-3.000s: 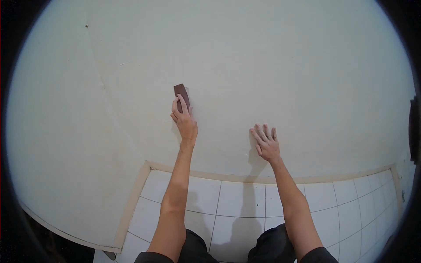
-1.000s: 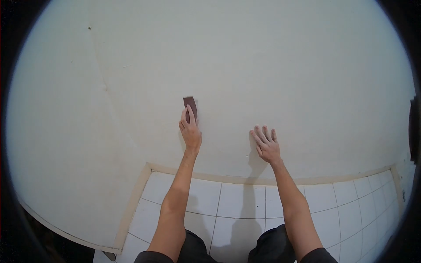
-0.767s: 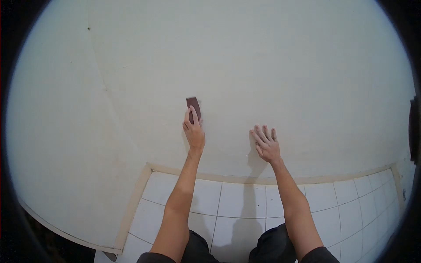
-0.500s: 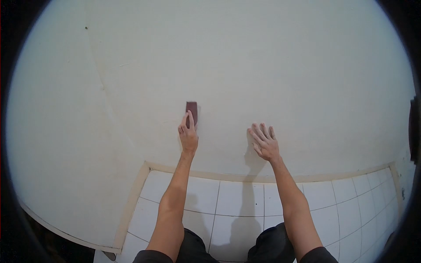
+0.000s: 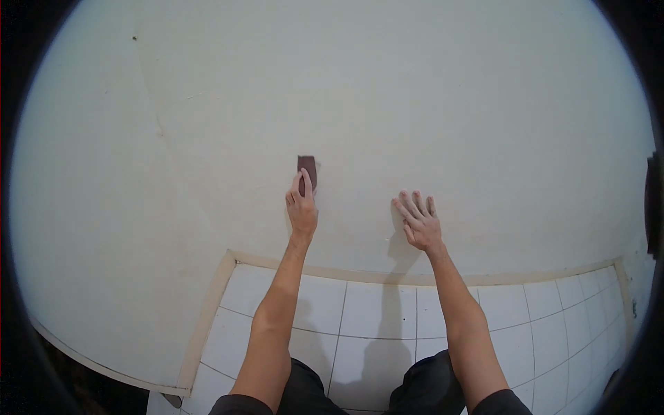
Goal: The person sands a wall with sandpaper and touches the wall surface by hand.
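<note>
My left hand (image 5: 302, 206) grips a dark reddish-brown block (image 5: 306, 164), which looks like sandpaper, against the pale wall (image 5: 360, 111). Its fingers lie over the block's face and sides, and the block's top end sticks out above them. To the right, my right hand (image 5: 420, 223) rests on the same wall with its fingers spread and nothing in it. Light dust seems to coat those fingers.
A beige skirting strip (image 5: 360, 277) runs along the wall's foot, above the white tiled floor (image 5: 377, 308). On the left the wall meets another wall section at a corner. A dark object (image 5: 653, 207) stands at the far right edge.
Compared with three seconds ago, my left hand and the block are lower and further right on the wall, and the block is more upright. My right hand has stayed nearly in place.
</note>
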A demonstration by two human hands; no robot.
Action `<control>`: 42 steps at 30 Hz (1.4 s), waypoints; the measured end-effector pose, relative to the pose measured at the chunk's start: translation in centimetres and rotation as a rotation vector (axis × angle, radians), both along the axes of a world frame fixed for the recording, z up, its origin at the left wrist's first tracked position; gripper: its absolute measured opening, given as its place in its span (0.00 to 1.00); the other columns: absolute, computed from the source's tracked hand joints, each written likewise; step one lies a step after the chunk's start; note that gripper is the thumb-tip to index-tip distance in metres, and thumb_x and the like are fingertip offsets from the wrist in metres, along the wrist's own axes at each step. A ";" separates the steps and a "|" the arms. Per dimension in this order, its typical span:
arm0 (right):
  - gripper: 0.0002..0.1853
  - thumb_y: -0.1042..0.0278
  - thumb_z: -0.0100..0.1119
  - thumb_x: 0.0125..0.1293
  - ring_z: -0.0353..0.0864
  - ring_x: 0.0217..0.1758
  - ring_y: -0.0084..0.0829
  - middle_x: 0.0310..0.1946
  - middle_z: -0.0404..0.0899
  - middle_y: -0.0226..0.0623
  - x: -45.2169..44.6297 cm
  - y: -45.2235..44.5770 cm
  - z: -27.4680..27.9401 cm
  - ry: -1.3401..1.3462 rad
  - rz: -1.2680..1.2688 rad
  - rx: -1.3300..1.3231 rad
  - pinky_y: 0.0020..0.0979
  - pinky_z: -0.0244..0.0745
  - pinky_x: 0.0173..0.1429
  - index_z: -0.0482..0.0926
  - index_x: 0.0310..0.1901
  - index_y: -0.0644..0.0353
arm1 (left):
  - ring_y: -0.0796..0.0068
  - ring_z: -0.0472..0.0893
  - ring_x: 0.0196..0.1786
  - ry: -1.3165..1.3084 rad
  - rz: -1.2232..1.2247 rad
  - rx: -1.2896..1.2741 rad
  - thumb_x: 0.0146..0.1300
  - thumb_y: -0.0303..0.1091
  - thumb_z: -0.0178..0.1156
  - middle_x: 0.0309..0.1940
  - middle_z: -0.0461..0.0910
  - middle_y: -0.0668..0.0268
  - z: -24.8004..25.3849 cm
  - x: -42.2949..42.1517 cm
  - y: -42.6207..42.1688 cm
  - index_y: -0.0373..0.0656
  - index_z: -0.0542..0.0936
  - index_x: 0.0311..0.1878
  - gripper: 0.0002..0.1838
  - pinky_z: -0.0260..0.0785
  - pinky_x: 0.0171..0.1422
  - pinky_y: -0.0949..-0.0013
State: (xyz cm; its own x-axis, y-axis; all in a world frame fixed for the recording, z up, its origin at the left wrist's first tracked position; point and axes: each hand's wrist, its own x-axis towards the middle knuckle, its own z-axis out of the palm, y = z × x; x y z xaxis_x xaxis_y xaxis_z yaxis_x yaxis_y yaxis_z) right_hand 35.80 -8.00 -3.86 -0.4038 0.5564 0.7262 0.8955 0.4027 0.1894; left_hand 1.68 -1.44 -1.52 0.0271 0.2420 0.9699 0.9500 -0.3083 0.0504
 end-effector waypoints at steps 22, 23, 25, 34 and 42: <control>0.40 0.55 0.50 0.67 0.51 0.88 0.39 0.85 0.54 0.23 -0.7 0.8 -1.6 0.007 -0.043 0.080 0.62 0.41 0.87 0.60 0.83 0.32 | 0.57 0.72 0.59 -0.197 0.012 0.143 0.66 0.24 0.69 0.67 0.71 0.57 8.0 1.6 -1.9 0.37 0.69 0.77 0.37 0.69 0.64 0.56; 0.40 0.55 0.51 0.67 0.51 0.88 0.39 0.85 0.54 0.23 -0.9 0.7 -1.5 0.010 -0.036 0.078 0.61 0.41 0.87 0.59 0.83 0.32 | 0.58 0.73 0.58 -0.199 -0.014 0.150 0.66 0.23 0.68 0.67 0.71 0.57 7.5 1.4 -1.9 0.37 0.69 0.77 0.36 0.69 0.64 0.56; 0.40 0.55 0.51 0.67 0.51 0.88 0.39 0.85 0.54 0.22 -1.0 0.5 -1.3 0.016 -0.022 0.074 0.60 0.40 0.87 0.58 0.83 0.32 | 0.58 0.73 0.58 -0.150 -0.029 0.127 0.65 0.22 0.69 0.67 0.71 0.57 3.9 0.7 -1.1 0.37 0.69 0.77 0.37 0.69 0.64 0.56; 0.42 0.56 0.52 0.67 0.48 0.89 0.38 0.86 0.51 0.23 -0.1 0.4 -1.3 0.001 -0.051 -0.003 0.58 0.35 0.88 0.55 0.84 0.31 | 0.54 0.73 0.62 -0.082 -0.029 0.090 0.65 0.20 0.67 0.65 0.72 0.54 5.5 0.2 -1.5 0.35 0.67 0.78 0.38 0.68 0.68 0.54; 0.41 0.56 0.52 0.68 0.48 0.89 0.39 0.86 0.52 0.24 -0.6 0.8 -1.2 0.004 -0.043 0.038 0.58 0.36 0.88 0.56 0.84 0.32 | 0.55 0.74 0.61 -0.027 -0.070 0.069 0.68 0.24 0.65 0.66 0.72 0.53 3.0 1.7 -0.8 0.34 0.69 0.77 0.34 0.69 0.66 0.54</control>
